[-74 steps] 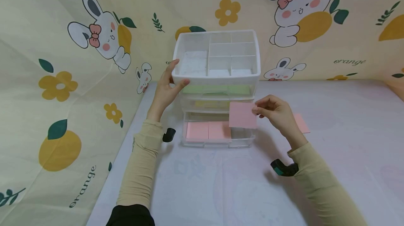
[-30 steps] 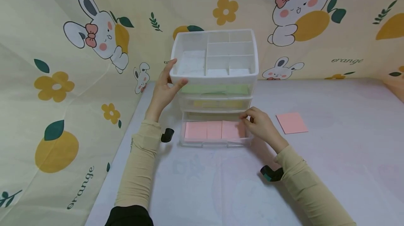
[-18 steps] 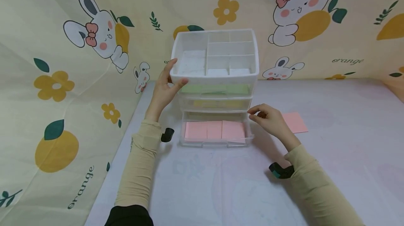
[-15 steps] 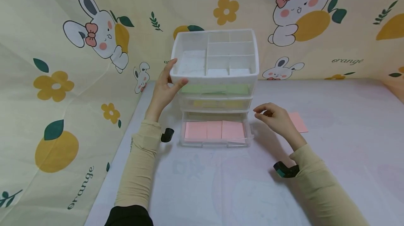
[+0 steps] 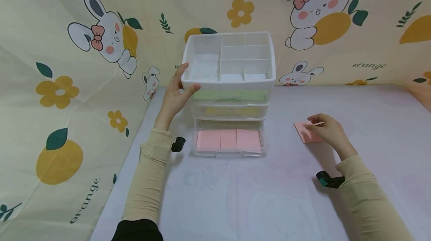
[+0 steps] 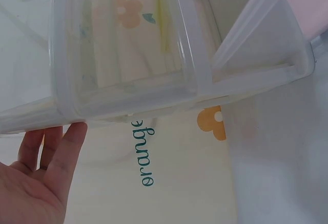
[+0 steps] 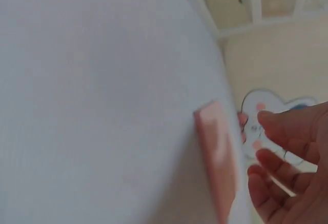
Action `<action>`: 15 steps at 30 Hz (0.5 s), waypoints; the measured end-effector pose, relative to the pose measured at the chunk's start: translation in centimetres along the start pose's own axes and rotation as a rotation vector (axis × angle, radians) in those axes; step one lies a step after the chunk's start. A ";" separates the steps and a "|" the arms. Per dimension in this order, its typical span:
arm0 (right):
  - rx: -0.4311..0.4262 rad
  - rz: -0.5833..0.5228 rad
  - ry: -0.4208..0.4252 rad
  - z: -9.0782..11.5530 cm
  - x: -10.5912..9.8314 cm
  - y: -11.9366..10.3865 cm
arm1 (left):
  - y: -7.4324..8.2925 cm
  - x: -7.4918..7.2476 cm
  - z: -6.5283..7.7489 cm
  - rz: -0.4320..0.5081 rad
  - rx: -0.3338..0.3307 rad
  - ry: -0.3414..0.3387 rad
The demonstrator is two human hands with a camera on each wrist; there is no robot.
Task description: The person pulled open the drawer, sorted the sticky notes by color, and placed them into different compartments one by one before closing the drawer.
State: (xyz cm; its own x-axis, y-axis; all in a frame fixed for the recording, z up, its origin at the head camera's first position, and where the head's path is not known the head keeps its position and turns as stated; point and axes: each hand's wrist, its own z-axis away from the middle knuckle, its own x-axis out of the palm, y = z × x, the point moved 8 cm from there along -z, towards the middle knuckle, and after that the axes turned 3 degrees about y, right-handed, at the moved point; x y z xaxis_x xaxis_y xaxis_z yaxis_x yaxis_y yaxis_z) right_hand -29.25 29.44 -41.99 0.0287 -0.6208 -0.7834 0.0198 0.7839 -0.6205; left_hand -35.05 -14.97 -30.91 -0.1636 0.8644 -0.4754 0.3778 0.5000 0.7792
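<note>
A white drawer organizer (image 5: pixel 230 82) with clear drawers stands upright on the table. My left hand (image 5: pixel 174 97) holds its upper left front corner, thumb on the front and fingers along the side; in the left wrist view its fingertips touch the edge. The pulled-out bottom drawer (image 5: pixel 230 154) contains several pink sticky notes (image 5: pixel 248 138), side by side and partly overlapping. To the right, a pink sticky-note pad (image 5: pixel 304 135) lies on the table. My right hand (image 5: pixel 328 130) hovers over that pad, fingers loosely bent and apart, holding nothing; it hides part of the pad.
The organizer's divided top tray (image 5: pixel 206 65) has nothing in its compartments. Green paper (image 5: pixel 230 95) shows through the top drawer and yellow paper (image 5: pixel 235 111) through the middle one. A printed bunny cloth (image 5: pixel 202 5) hangs behind and to the left.
A pink sticky note held by my right hand earlier now lies at the right of the bottom drawer. My right hand has moved right, over the pad. The left hand stays put.
</note>
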 end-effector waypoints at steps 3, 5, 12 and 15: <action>0.049 0.006 -0.023 0.1 0.0 1.3 | 0.0 0.0 0.0 0.000 0.001 0.001; 0.083 0.016 -0.042 0.1 0.1 2.0 | 0.0 -0.1 0.1 -0.002 0.000 0.001; 0.122 0.066 -0.055 -0.2 0.2 3.2 | 0.1 -0.1 0.1 -0.012 -0.007 -0.003; 0.129 0.065 -0.076 -0.3 0.3 3.4 | 0.1 -0.1 0.1 -0.010 -0.009 0.000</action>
State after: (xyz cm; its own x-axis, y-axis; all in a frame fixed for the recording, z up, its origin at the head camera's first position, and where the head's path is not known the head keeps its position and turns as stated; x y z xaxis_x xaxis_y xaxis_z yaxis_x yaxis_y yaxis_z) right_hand -29.50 31.96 -44.36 0.1095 -0.5710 -0.8136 0.1437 0.8190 -0.5554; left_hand -34.93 -14.98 -30.81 -0.1676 0.8596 -0.4828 0.3676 0.5089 0.7784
